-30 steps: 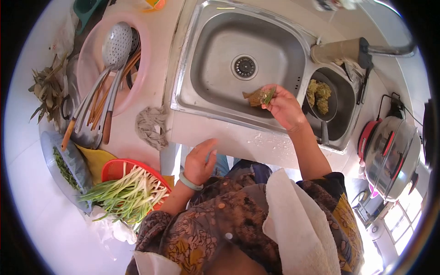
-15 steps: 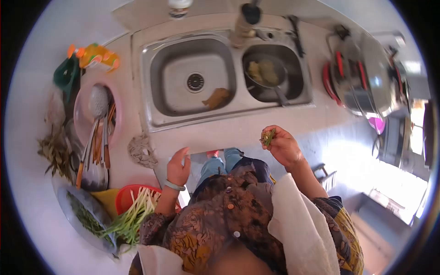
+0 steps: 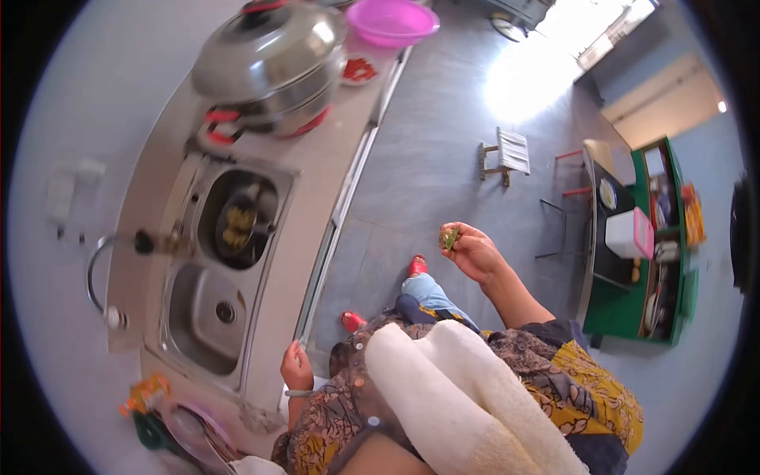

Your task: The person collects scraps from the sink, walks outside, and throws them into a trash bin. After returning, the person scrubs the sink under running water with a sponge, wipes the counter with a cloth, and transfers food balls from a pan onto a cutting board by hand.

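My right hand [image 3: 477, 257] is raised over the floor, its fingers closed on a small bunch of green vegetable scraps [image 3: 449, 237]. Down by the counter edge is my left hand [image 3: 296, 368], empty, fingers loosely extended. The double sink [image 3: 252, 305] lies to the left of it. A pan with yellowish pieces [image 3: 236, 227] sits in the far bowl; a brown scrap [image 3: 241, 299] is in the near bowl. A white towel [image 3: 443, 388] hangs down over my front.
A large steamer pot [image 3: 273, 67] and a pink basin [image 3: 392, 24] stand farther along the counter [image 3: 305, 198]. On the grey floor [image 3: 404, 174] is a folding stool [image 3: 511, 154]. At right stands a green cabinet [image 3: 673, 317] beside a black table holding a white box [image 3: 629, 233].
My body and view have turned right, away from the sink toward the room. The right hand still holds the green scraps; the left hand has dropped lower beside the counter.
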